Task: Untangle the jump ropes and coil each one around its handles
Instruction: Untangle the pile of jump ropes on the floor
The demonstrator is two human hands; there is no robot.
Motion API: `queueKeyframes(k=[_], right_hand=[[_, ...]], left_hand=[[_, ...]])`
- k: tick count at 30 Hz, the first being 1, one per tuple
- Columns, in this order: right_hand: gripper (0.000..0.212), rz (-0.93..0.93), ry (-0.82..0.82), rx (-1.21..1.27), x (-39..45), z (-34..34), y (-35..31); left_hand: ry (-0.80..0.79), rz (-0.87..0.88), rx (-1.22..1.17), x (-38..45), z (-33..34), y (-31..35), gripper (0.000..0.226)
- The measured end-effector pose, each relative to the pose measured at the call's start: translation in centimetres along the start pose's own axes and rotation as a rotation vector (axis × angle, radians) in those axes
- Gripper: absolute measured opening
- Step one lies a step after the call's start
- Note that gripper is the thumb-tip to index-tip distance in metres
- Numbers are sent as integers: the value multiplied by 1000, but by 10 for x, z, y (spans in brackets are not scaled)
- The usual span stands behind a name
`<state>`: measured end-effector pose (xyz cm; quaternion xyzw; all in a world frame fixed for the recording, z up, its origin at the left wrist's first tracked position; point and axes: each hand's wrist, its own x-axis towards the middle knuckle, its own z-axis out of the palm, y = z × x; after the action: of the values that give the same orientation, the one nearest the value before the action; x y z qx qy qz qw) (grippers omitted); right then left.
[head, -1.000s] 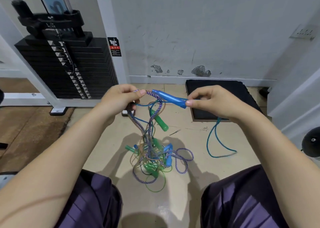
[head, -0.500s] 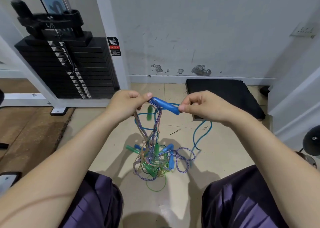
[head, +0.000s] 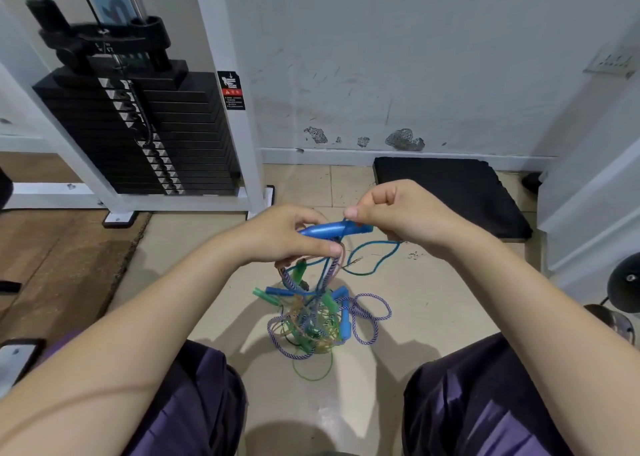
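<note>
A blue jump-rope handle [head: 327, 229] lies level between my two hands above the floor. My right hand [head: 401, 213] pinches its right end, and my left hand [head: 287, 235] grips a bunch of ropes just under its left end. From that bunch a purple-white braided rope [head: 374, 311], a teal cord [head: 375, 253] and thin green cords hang down into a tangled pile [head: 311, 320] on the tiles. Several blue and green handles stick out of the pile.
A white-framed weight stack [head: 138, 136] stands at the back left, next to a wooden floor strip. A black foam pad [head: 446, 188] lies against the wall at the back right. My knees in dark purple trousers [head: 194, 403] flank the pile.
Both hands have dropped lower and come closer together. The blue handle has tilted to level, and the teal cord loop on the floor has been drawn up under my right hand.
</note>
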<state>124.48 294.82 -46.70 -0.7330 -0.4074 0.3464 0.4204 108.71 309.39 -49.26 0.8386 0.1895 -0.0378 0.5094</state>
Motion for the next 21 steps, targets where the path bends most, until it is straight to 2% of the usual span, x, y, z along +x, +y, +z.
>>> queueKeyframes(k=[3, 6, 12, 17, 19, 21], right_hand=[[28, 15, 2, -45, 0, -1, -1], [29, 7, 26, -112, 3, -6, 5], [26, -16, 51, -183, 6, -17, 17], [26, -55, 90, -344, 8, -15, 13], [22, -48, 64, -307, 9, -18, 16], [29, -48, -5, -244, 8, -20, 17]], left_hand=[[58, 25, 27, 3, -1, -2, 21], [52, 37, 6, 3, -5, -3, 16], [167, 34, 74, 6, -11, -5, 26], [182, 15, 201, 8, -18, -6, 38], [181, 15, 134, 6, -21, -6, 38], [224, 4, -35, 4, -22, -5, 32]])
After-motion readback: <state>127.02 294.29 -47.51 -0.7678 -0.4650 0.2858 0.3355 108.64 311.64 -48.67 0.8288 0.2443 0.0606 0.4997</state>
